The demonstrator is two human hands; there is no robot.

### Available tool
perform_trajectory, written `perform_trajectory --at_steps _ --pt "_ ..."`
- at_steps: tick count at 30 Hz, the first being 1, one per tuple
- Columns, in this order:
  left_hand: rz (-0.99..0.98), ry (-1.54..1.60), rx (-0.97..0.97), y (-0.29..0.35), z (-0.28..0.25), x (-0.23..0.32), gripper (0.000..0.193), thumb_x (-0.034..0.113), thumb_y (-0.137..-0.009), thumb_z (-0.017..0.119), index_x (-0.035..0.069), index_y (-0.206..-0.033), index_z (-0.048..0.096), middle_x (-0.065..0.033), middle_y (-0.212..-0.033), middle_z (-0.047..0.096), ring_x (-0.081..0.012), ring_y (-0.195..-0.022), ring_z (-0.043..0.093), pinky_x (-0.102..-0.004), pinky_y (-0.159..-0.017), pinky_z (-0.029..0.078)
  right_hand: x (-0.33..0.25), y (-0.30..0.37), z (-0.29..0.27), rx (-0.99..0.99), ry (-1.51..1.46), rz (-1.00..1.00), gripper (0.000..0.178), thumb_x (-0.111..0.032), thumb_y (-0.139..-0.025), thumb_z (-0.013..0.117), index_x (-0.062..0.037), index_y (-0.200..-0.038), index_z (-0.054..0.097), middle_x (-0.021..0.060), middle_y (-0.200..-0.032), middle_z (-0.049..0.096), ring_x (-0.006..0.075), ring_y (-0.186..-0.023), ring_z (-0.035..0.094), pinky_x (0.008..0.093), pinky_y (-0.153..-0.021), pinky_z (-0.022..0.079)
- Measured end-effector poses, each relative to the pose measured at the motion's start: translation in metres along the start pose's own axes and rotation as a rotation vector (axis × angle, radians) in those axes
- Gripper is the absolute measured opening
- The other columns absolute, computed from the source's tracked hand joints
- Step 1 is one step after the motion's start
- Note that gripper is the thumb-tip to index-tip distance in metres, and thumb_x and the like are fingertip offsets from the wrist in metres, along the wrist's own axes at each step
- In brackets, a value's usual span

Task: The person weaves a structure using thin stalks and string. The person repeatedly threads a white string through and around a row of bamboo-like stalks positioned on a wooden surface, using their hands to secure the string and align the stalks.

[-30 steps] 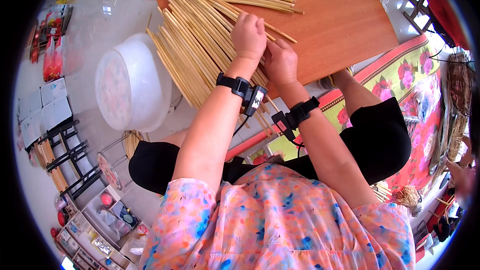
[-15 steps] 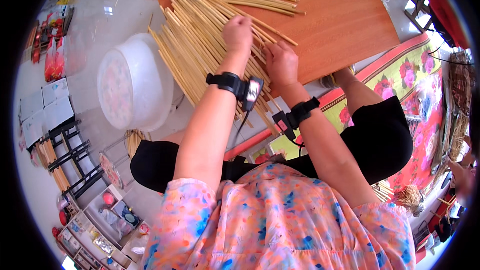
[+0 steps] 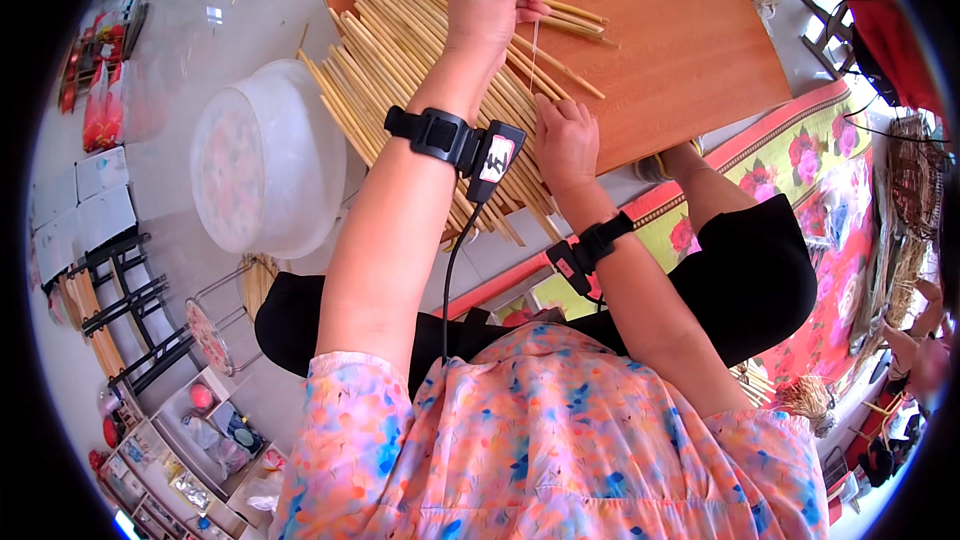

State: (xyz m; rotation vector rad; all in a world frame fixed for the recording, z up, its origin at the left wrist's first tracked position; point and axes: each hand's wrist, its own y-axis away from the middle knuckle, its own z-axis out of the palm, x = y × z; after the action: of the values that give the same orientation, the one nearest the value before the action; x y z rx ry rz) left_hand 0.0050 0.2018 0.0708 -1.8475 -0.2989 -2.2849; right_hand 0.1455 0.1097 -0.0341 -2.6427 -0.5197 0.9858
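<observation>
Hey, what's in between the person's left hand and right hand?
In the head view, a thin white thread runs between the left hand and the right hand, with long, slim yellow sticks behind it.

Bright light, small glare on the floor (image 3: 214, 14); edges bend toward black corners

Sticks (image 3: 385, 70), many: slender, mostly straight, pale yellow; laid side by side in a slanting, slightly fanned row on the wooden tabletop (image 3: 690, 40), lower ends past its edge. A few others (image 3: 580, 13) at a flatter angle. Thread (image 3: 534, 55): fine, white, drawn taut; attachment to sticks unclear.
</observation>
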Motion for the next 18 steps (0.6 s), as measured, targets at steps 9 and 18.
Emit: perform_trajectory --at_steps 9,18 --pt "-0.005 -0.28 0.11 0.026 -0.028 0.009 0.019 0.018 -0.097 0.056 0.002 -0.089 0.061 -0.0035 -0.074 0.062 -0.0115 -0.064 0.064 -0.0218 -0.057 0.051 -0.004 -0.009 -0.01 -0.013 0.048 0.181 0.014 -0.016 -0.081 0.065 -0.0094 -0.093 0.068 0.0093 -0.087 0.062 0.0302 -0.088 0.06 0.0417 -0.076 0.051" --pt "-0.145 -0.418 0.271 0.084 -0.082 -0.013 0.02 0.02 -0.099 0.052 0.005 -0.087 0.059 -0.0008 -0.076 0.062 -0.0091 -0.061 0.062 -0.0207 -0.055 0.046 -0.005 -0.033 -0.008 -0.281 0.154 0.323 0.015 -0.024 -0.081 0.065 -0.0117 -0.09 0.067 0.0098 -0.092 0.064 0.0308 -0.09 0.063 0.042 -0.074 0.053"
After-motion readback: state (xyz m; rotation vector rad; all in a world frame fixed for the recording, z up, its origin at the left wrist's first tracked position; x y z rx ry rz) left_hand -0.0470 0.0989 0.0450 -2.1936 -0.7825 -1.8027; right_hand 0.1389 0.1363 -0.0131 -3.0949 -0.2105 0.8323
